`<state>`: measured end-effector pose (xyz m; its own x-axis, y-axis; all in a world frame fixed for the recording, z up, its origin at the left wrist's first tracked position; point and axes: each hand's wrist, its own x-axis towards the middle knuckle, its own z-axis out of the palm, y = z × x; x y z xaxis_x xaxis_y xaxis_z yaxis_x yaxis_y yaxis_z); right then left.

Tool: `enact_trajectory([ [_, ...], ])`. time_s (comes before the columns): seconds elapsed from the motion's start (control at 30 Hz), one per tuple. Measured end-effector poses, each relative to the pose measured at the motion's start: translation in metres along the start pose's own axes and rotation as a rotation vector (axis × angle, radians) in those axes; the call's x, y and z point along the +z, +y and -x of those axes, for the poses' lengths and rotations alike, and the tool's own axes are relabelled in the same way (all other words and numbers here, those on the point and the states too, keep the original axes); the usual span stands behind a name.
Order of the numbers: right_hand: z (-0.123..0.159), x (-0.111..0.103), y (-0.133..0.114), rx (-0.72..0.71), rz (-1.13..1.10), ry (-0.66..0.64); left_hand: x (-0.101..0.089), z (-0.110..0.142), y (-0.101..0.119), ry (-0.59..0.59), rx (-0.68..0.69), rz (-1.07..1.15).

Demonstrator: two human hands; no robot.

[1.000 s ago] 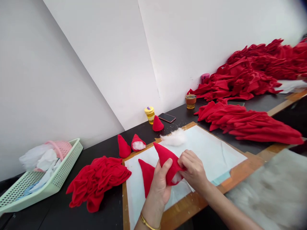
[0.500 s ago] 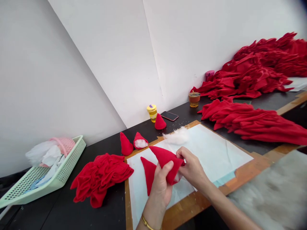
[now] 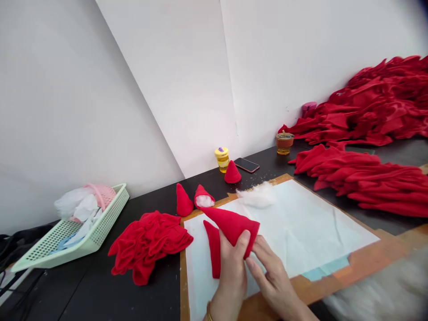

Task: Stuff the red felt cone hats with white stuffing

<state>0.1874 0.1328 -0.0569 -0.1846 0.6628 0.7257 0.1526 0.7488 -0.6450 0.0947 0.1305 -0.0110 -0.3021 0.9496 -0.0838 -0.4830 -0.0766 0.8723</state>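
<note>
A red felt cone [image 3: 232, 223], its tip pointing up and left, is gripped in my left hand [image 3: 232, 267], thumb on its near face. My right hand [image 3: 272, 272] is at the cone's wide lower end, thumb close to the rim and fingers partly behind it. The cone's opening is turned out of sight. Just left of my left hand, a flat red felt piece [image 3: 213, 249] lies on the white sheet [image 3: 307, 227]. Beyond are a cone with white stuffing showing, the stuffed cone [image 3: 203, 198], and two more, a leaning cone [image 3: 183, 200] and an upright cone [image 3: 232, 173].
White fluff [image 3: 257, 195] lies at the sheet's back edge. A heap of red pieces [image 3: 150, 243] and a green basket [image 3: 100, 227] are leftward. Larger red piles [image 3: 361, 178] fill the right. A yellow-lidded cup [image 3: 222, 159], phone [image 3: 246, 165] and brown-banded cup [image 3: 284, 143] stand near the wall.
My right hand has moved down from the cone's right edge to its lower rim. The white stuffing in the held cone's opening no longer shows. The camera view has shifted left.
</note>
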Motion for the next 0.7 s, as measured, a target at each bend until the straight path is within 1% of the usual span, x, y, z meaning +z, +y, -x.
enact_trajectory([
  [0.07, -0.001, 0.006, -0.003, 0.07, -0.075, -0.039, -0.002, 0.002, -0.001, -0.019, -0.001, -0.057],
  [0.13, -0.002, 0.007, -0.005, 0.167, -0.196, -0.06, -0.007, 0.001, -0.001, -0.008, 0.01, -0.04],
  [0.2, -0.001, 0.004, -0.004, 0.326, -0.363, -0.052, -0.015, -0.001, -0.001, 0.008, 0.024, -0.028],
  [0.27, 0.001, 0.0, -0.001, 0.522, -0.539, -0.004, -0.022, -0.001, 0.0, -0.009, 0.062, -0.069],
  [0.33, 0.0, -0.004, 0.0, 0.696, -0.69, 0.034, -0.028, 0.0, 0.003, -0.078, 0.078, -0.114],
  [0.37, -0.001, -0.005, 0.0, 0.758, -0.746, 0.042, -0.03, 0.001, 0.004, -0.121, 0.082, -0.129],
  [0.43, -0.005, -0.006, 0.001, 0.824, -0.798, 0.064, -0.032, 0.001, 0.008, -0.177, 0.081, -0.142],
  [0.5, -0.008, -0.005, 0.003, 0.826, -0.751, 0.111, -0.033, -0.001, 0.011, -0.187, 0.079, -0.128],
  [0.57, -0.009, -0.001, 0.006, 0.771, -0.63, 0.144, -0.034, -0.002, 0.013, -0.201, 0.063, -0.088],
  [0.63, -0.007, 0.006, 0.009, 0.658, -0.494, 0.13, -0.032, -0.001, 0.011, -0.19, 0.009, -0.063],
  [0.67, -0.005, 0.009, 0.011, 0.585, -0.432, 0.108, -0.031, -0.001, 0.01, -0.15, -0.02, -0.053],
  [0.7, -0.004, 0.011, 0.011, 0.505, -0.372, 0.082, -0.03, 0.0, 0.008, -0.087, -0.044, -0.041],
])
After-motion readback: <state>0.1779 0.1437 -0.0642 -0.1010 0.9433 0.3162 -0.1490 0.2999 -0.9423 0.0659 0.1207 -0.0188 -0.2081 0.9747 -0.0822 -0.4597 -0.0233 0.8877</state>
